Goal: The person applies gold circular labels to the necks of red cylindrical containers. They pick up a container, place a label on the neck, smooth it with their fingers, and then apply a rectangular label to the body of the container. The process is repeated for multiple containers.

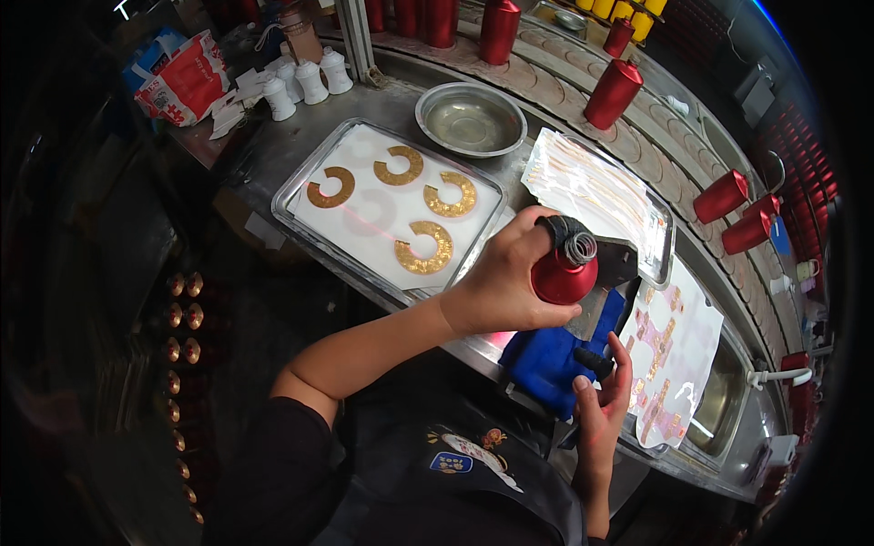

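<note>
My left hand (510, 278) is closed around a glossy red bottle (563, 278), tilted so that its clear threaded neck points up toward me. Black covering wraps one of that hand's fingers. Lower and to the right, my right hand (601, 405) has its fingers apart and holds nothing that I can see; it also wears a black finger covering. Between the hands and the counter lies a blue cloth-like pad (551, 369), partly hidden. Gold C-shaped decals (424, 248) lie on a white sheet in a metal tray (288, 200) to the left.
Behind the tray is a metal bowl (473, 118) of liquid. Sheets of thin strips (583, 182) and pink-gold decals (669, 355) lie to the right, near a sink (719, 400). More red bottles (614, 94) stand along a curved conveyor (555, 77). White bottle-shaped pieces (310, 82) stand back left.
</note>
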### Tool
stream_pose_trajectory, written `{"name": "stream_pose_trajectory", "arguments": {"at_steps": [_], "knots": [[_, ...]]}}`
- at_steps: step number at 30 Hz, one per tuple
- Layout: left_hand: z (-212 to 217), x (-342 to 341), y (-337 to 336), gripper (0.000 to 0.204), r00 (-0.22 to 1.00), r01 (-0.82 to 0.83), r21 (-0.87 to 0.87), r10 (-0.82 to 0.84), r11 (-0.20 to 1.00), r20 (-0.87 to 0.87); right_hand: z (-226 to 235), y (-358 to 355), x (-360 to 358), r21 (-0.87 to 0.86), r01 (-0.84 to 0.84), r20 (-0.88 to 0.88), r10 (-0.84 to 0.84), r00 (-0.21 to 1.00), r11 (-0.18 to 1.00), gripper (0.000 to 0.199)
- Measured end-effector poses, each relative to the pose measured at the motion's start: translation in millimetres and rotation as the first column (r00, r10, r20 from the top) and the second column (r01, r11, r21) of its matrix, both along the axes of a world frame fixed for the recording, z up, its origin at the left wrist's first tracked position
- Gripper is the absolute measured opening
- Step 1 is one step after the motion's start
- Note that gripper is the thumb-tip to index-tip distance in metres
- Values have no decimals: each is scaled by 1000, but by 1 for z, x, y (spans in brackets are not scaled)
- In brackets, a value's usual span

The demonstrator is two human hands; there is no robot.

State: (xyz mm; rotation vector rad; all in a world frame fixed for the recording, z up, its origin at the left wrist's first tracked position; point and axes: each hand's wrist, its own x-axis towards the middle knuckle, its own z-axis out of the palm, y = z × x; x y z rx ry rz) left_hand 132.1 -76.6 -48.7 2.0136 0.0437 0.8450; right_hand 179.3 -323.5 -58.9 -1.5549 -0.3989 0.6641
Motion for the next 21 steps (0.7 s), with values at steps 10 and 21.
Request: {"name": "stream_pose_trajectory", "arguments": {"at_steps": [10,21], "knots": [[2,-30,85,98,949,120,-313,-202,942,-244,12,46,13,-96,105,2,-105,994,990,65],[-75,-67,325,57,283,-440,690,818,575,-501,-18,45,45,-100,253,24,-251,968,962,65]]}}
